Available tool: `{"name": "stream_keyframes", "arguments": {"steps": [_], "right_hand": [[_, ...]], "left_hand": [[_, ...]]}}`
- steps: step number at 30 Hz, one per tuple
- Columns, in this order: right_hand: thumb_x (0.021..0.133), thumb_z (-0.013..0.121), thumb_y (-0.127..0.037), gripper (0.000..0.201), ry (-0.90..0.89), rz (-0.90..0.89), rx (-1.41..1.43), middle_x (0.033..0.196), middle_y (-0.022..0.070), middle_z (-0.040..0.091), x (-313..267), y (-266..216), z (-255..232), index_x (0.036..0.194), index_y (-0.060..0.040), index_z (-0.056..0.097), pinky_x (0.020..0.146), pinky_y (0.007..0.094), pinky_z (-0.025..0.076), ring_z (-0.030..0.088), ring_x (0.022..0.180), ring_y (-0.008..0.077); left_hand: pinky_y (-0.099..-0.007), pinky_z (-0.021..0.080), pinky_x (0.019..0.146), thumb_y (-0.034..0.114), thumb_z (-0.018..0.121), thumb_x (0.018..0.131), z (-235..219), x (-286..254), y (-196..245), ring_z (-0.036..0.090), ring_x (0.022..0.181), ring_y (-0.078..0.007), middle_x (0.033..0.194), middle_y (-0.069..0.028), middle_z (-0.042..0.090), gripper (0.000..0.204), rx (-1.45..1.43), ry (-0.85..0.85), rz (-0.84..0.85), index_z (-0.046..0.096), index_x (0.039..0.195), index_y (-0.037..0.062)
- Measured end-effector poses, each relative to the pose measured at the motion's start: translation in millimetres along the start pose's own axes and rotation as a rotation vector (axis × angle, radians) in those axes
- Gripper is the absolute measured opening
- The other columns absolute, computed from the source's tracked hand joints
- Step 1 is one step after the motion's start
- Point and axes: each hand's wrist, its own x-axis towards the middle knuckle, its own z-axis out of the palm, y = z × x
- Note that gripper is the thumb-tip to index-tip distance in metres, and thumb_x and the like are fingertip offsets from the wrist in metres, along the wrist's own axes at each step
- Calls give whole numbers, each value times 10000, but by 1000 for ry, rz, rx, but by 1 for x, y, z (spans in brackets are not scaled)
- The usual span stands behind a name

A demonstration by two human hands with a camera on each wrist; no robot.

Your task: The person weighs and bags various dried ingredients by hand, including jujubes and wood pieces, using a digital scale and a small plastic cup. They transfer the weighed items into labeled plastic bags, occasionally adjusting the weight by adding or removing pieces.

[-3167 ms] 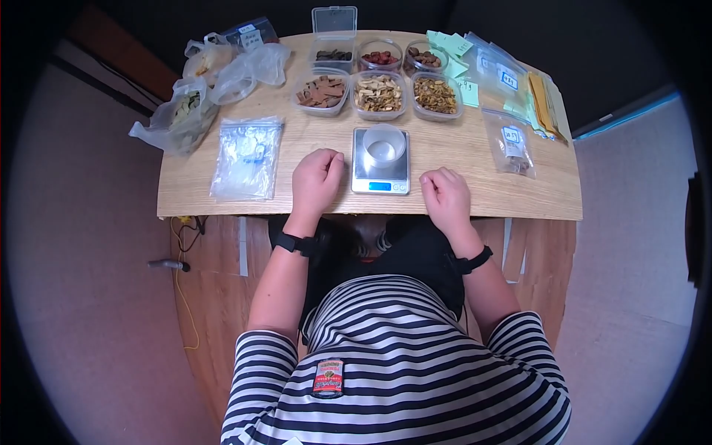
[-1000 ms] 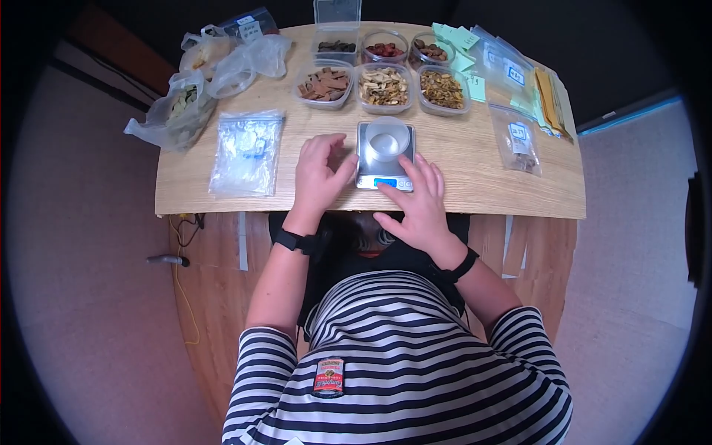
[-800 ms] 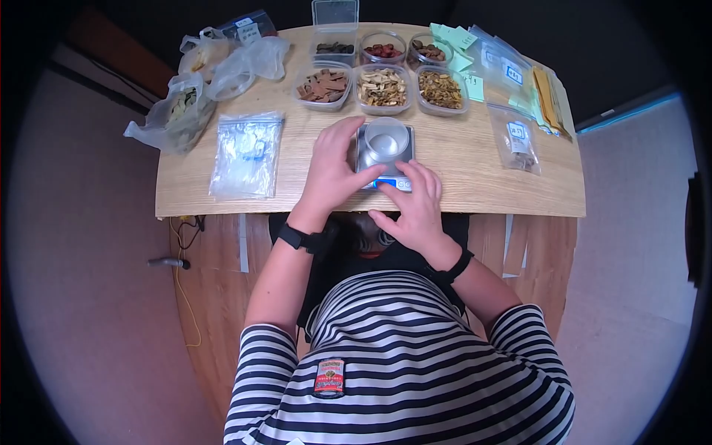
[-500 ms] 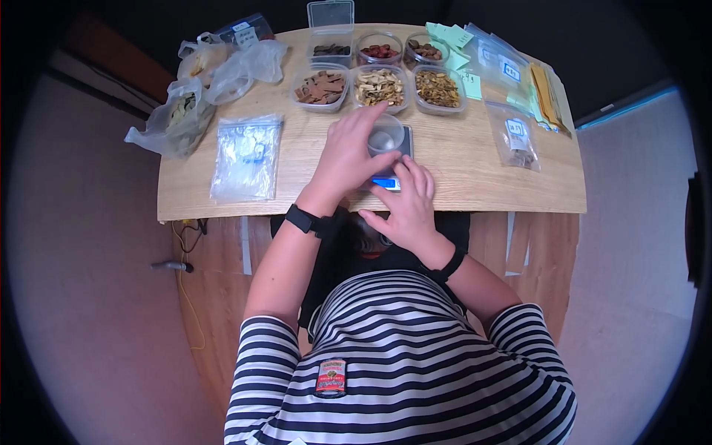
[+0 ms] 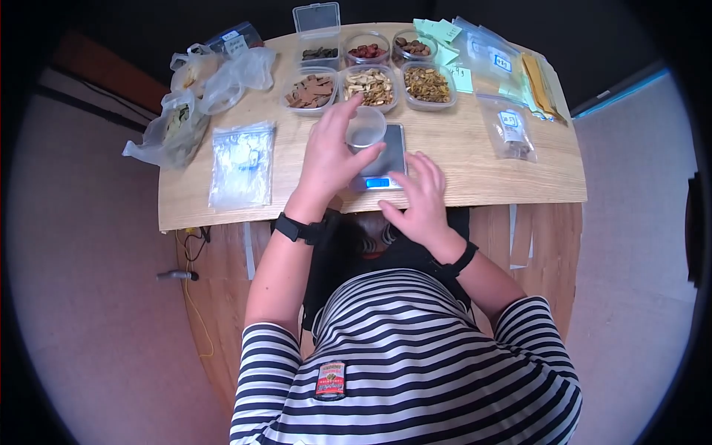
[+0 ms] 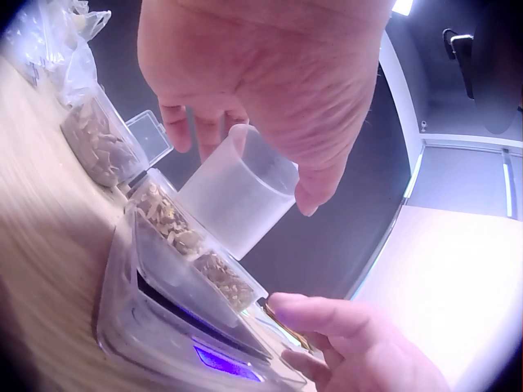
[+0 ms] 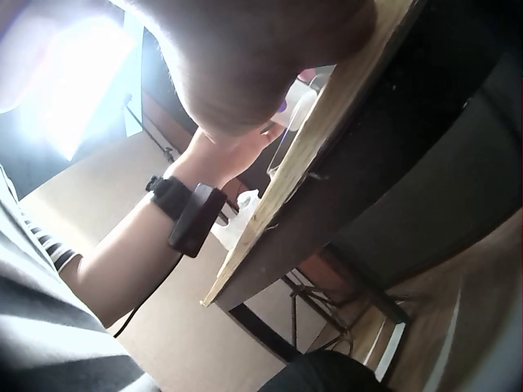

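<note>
A clear round cup (image 5: 366,127) is gripped in my left hand (image 5: 328,157), thumb on its near side and fingers on the far left. In the left wrist view the cup (image 6: 241,192) hangs tilted above the scale (image 6: 155,327), held by the left hand (image 6: 270,73). The silver scale (image 5: 391,152) lies flat with its blue display lit. My right hand (image 5: 424,200) is beside the scale's front right corner with fingers spread, holding nothing; it also shows in the left wrist view (image 6: 359,347).
Behind the scale stand tubs of brown bark pieces (image 5: 310,92), pale slices (image 5: 371,87), yellowish pieces (image 5: 428,85), red fruit (image 5: 367,50) and others. Flat clear bags (image 5: 242,165) and knotted plastic bags (image 5: 176,133) lie left; labelled bags (image 5: 510,130), green notes (image 5: 460,78) and brown envelopes (image 5: 535,85) lie right.
My left hand moved from beside the scale to the cup, took hold of it and shifted it up and left off the scale's middle. The right hand came in to the scale, then drew slightly right.
</note>
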Motion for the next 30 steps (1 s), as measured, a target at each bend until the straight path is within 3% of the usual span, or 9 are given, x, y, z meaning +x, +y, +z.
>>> {"name": "stream_keyframes", "arguments": {"steps": [8, 19, 21, 25, 30], "right_hand": [[814, 770, -390, 518, -19, 42, -21, 1411, 190, 485, -3, 8, -8, 1200, -71, 640, 1121, 520, 292, 399, 1371, 413], [808, 770, -385, 412, -22, 12, -12, 1394, 182, 515, -6, 8, -8, 1074, -77, 707, 1116, 511, 303, 414, 1364, 401], [806, 771, -377, 391, -16, 4, -5, 1389, 181, 522, -7, 9, -8, 1055, -80, 721, 1116, 511, 305, 417, 1363, 400], [792, 777, -381, 349, 3, 3, 7, 1354, 151, 554, -8, 10, -8, 998, -100, 760, 1117, 512, 303, 425, 1354, 367], [797, 774, -364, 331, -8, -11, 8, 1368, 157, 553, -6, 8, -10, 1017, -117, 773, 1116, 510, 305, 424, 1355, 383]], "left_hand": [[-439, 501, 935, 234, 848, 730, 5, 2, 4, 621, 1104, -348, 1209, -178, 626, 768, 8, -7, 11, 518, 1397, 43], [-440, 497, 936, 254, 854, 725, 4, -1, 2, 623, 1101, -339, 1202, -173, 630, 774, 28, -11, -12, 522, 1394, 49], [-410, 481, 1000, 204, 855, 739, 3, -1, 4, 611, 1164, -299, 1274, -164, 614, 798, 33, -56, -47, 495, 1430, 31], [-409, 482, 1000, 205, 858, 738, 4, -1, 3, 611, 1162, -298, 1277, -164, 613, 800, 37, -61, -26, 495, 1429, 29], [-406, 484, 998, 208, 857, 742, 7, -1, 3, 612, 1157, -298, 1281, -164, 611, 795, 36, -65, -25, 496, 1426, 26]]}}
